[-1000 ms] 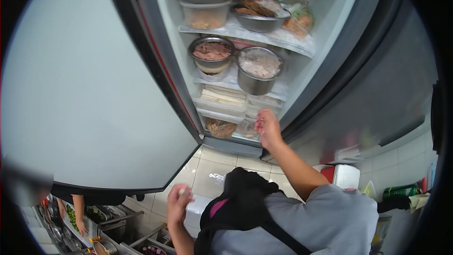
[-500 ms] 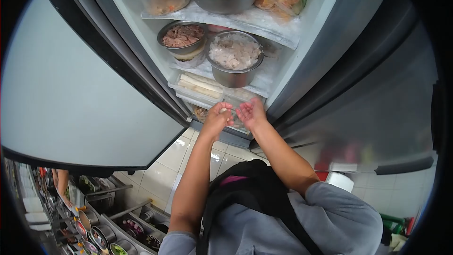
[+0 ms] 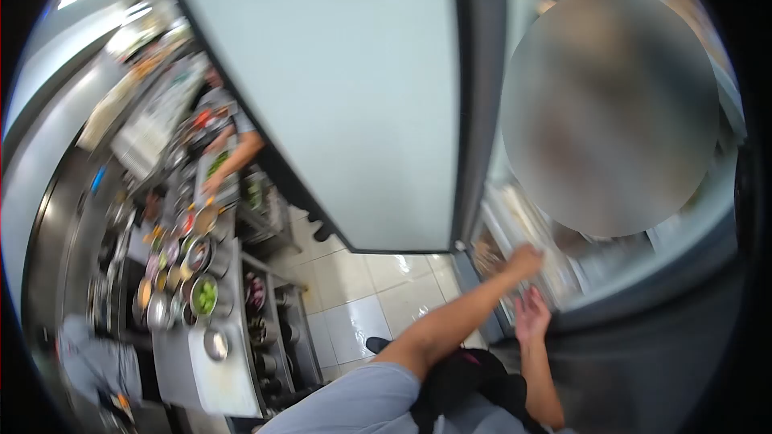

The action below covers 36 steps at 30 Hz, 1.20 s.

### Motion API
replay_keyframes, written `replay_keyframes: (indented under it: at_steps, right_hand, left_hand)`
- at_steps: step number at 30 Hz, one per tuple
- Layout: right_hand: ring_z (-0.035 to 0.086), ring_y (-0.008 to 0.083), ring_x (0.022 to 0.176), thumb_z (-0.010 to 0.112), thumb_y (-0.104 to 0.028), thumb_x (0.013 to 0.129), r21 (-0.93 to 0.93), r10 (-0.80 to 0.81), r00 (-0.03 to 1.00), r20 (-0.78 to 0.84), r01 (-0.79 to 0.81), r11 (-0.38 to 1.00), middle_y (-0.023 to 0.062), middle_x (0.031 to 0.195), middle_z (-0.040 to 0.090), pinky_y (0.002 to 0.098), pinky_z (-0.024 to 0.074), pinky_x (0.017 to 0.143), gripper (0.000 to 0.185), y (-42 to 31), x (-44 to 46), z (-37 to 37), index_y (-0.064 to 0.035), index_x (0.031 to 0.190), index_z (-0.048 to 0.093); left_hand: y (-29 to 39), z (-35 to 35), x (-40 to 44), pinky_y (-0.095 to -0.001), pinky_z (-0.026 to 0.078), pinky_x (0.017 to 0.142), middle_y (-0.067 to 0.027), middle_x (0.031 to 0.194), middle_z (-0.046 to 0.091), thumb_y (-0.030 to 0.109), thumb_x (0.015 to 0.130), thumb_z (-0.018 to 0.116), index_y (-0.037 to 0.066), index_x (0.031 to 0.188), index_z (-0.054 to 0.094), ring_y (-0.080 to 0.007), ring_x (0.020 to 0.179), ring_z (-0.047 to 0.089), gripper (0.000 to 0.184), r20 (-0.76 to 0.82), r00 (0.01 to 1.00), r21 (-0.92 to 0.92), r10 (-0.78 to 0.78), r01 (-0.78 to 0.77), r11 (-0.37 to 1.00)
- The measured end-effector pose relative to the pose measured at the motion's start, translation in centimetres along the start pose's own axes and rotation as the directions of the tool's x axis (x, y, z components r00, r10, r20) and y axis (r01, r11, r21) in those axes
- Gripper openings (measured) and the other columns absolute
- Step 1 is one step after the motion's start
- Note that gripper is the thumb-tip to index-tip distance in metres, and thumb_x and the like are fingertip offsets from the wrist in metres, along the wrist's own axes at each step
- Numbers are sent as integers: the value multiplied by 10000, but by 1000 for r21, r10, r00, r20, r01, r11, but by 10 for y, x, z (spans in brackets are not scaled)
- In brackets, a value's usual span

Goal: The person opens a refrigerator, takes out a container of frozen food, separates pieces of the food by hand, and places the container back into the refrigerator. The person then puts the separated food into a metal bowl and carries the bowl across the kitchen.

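Observation:
My left hand is in front of the fridge's lower shelves, its fingers curled closed. Motion blur hides what it may hold. Just below it, my right hand has its palm turned up and its fingers apart, with nothing on it that I can make out. Behind both hands is a clear plastic container with long pale pieces, smeared by movement. A round blurred patch covers most of the fridge shelves above.
The fridge door stands open on the left. Beyond it, a steel counter holds a white cutting board, a steel bowl and a pot of green pieces. A co-worker's arm reaches over vegetables. Another person stands lower left.
My view has swung left, bringing the counter and co-workers into sight and shifting the fridge to the right. My hands stay close together in front of the lower shelves.

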State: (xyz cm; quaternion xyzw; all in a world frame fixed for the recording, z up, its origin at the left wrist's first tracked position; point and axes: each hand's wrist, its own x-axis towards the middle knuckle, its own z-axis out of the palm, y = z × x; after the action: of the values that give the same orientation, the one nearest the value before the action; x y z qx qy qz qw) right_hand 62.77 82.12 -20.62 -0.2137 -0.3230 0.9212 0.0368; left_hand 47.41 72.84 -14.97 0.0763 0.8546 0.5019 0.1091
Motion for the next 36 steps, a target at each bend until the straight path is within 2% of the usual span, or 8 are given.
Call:
replay_keyframes:
  at_steps: [9, 12, 15, 17, 23, 28, 31, 36]
  right_hand:
    - [484, 234, 1347, 536, -282, 1013, -81, -91, 988, 122, 101, 992, 79, 1452, 537, 414, 357, 1158, 459, 21, 45, -31, -44, 1405, 514]
    - [438, 267, 1406, 430, -353, 1047, -80, -182, 982, 50, 185, 979, 100, 1511, 487, 421, 339, 1174, 532, 29, 64, -61, -61, 1492, 422]
    - [425, 319, 1412, 413, -443, 1036, 71, -116, 993, 8, 115, 991, 130, 1541, 448, 469, 318, 1193, 619, 28, 61, -76, -73, 1530, 369]
    - [388, 361, 1432, 427, -547, 1006, 162, 12, 878, 478, -101, 982, 149, 1575, 395, 512, 292, 1203, 731, 13, 50, -87, -84, 1561, 318]
    - [359, 377, 1447, 431, -679, 960, 272, 49, 935, 352, -152, 950, 167, 1600, 341, 537, 290, 1200, 873, -5, -48, 58, -79, 1575, 280]
    - [360, 377, 1446, 429, -686, 957, 159, 178, 921, 347, -244, 957, 169, 1601, 338, 538, 292, 1198, 880, 5, -47, 76, -79, 1576, 278]
    - [361, 376, 1446, 427, -690, 956, 105, 243, 900, 362, -299, 949, 169, 1601, 337, 538, 294, 1197, 884, 10, -46, 83, -80, 1577, 276]
    - [362, 376, 1445, 425, -697, 953, 34, 338, 844, 416, -385, 922, 170, 1602, 335, 539, 297, 1196, 891, 21, -46, 94, -80, 1578, 273]
  left_hand:
    - [7, -37, -38, -457, 513, 948, -300, 1107, 670, 353, 894, 558, -46, 1016, 718, -442, 1068, 653, 447, 38, 996, -117, -81, 85, 989]
    - [-17, -45, -47, -477, 514, 725, -270, 820, 662, 343, 870, 613, -24, 877, 698, -403, 794, 676, 377, -56, 996, -50, 74, -76, 996]
    - [-40, -84, -93, -473, 481, 637, -250, 762, 640, 327, 888, 599, -29, 803, 651, -367, 692, 642, 369, -33, 973, -14, 229, -229, 973]
    - [-55, -116, -128, -463, 459, 612, -232, 711, 604, 324, 924, 574, -25, 761, 604, -334, 625, 583, 387, 31, 971, -1, 237, -237, 971]
    - [-17, -184, -236, -396, 461, 642, -156, 649, 558, 344, 967, 584, 0, 794, 617, -202, 633, 522, 386, 174, 984, -147, -43, 69, 987]
    - [-35, -158, -265, -414, 483, 653, -158, 678, 608, 494, 977, 592, -6, 796, 670, -296, 639, 584, 537, 219, 942, -122, 255, -232, 965]
    - [-2, -202, -246, -419, 490, 641, -161, 715, 640, 574, 979, 557, 5, 782, 678, -306, 673, 619, 614, 457, 889, 115, 43, -107, 988]
    - [9, -216, -163, -436, 528, 740, -157, 875, 701, 529, 921, 658, 34, 1217, 630, -333, 851, 686, 578, -200, 974, 168, 108, -75, 983]
